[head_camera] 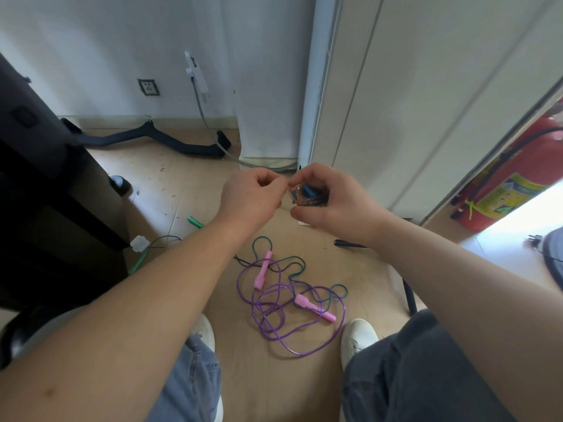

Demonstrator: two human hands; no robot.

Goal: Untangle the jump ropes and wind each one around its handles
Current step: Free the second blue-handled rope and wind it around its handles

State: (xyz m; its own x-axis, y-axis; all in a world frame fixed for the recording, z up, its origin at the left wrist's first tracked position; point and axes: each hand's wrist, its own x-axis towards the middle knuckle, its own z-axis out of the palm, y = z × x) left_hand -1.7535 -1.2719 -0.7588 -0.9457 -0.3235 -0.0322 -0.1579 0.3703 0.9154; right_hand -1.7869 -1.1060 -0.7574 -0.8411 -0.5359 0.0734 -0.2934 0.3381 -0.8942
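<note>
The right hand [330, 193] is curling closed around a wound bundle [307, 194] of blue handles and orange-looking rope, held up at about twelve o'clock from the shoes. The left hand [253, 193] is pinching shut at the bundle's nine o'clock edge, seemingly on the rope's loose end, though that strand is too thin to tell. To finish well, I'd judge the last turn needs tension and a tuck. The purple rope [286, 318] with pink handles [262, 271] is lying tangled with a dark teal rope [292, 263] on the floor [170, 184] below, at six o'clock.

hands [292, 193] above floor [243, 376] — ropes [289, 303] between shoes [358, 336] | extinguisher [511, 184] right
</note>
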